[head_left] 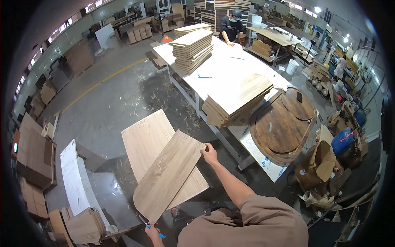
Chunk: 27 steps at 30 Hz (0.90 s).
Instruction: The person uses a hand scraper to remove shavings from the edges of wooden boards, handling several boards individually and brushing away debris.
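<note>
A wood-grain board [168, 173] with rounded corners at its near end is held tilted in front of me. My right hand [210, 154] pinches its far right corner, thumb and fingers closed on it. At the near end, my left hand [153, 233] is closed round a slim blue-handled tool [161, 236]. A thin dark part of that tool runs along the board's rounded edge; its exact kind is unclear. Behind and beneath the held board is a larger, paler wood-grain board [144, 133]; what supports it is hidden.
A long white table [230, 61] carries stacked boards [236, 96], a taller stack [192, 45] and dark brown round-ended panels [284, 119]. A co-worker [231, 29] leans at its far end. A white-topped bench [76, 177] stands left. Shavings litter the floor; cardboard boxes [317, 164] crowd the right.
</note>
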Motion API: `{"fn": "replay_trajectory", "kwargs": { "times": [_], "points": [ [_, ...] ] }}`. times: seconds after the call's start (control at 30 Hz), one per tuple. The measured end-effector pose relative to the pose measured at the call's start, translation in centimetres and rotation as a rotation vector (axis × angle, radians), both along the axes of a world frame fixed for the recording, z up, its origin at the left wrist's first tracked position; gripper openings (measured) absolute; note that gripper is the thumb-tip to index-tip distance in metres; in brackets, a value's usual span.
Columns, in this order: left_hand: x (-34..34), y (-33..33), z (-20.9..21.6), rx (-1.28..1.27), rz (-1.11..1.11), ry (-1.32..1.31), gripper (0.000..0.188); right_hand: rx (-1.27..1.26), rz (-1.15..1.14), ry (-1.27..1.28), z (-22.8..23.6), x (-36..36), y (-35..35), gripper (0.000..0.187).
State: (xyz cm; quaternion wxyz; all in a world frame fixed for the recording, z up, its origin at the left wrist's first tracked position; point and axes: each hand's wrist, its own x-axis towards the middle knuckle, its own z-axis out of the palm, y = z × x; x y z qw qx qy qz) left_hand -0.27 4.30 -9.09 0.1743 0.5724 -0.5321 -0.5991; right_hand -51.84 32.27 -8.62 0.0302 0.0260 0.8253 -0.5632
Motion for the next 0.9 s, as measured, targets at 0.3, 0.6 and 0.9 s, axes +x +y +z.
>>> {"fn": "replay_trajectory", "kwargs": {
  "times": [0.3, 0.6, 0.9],
  "points": [
    [1.1, -0.7, -1.0, 0.028, -0.042, -0.004, 0.025, -0.27, -0.085, -0.07, -0.5, 1.4, -1.5, 0.04],
    [2.2, -4.9, -2.1, 0.35, 0.139, 0.183, 0.026, -0.259, -0.105, -0.019, -0.8, 1.2, -1.6, 0.042],
    [0.5, -4.4, -0.6, 0.312, 0.113, 0.14, 0.02, -0.244, -0.086, -0.027, -0.9, 1.5, -0.9, 0.046]
  ]
}}
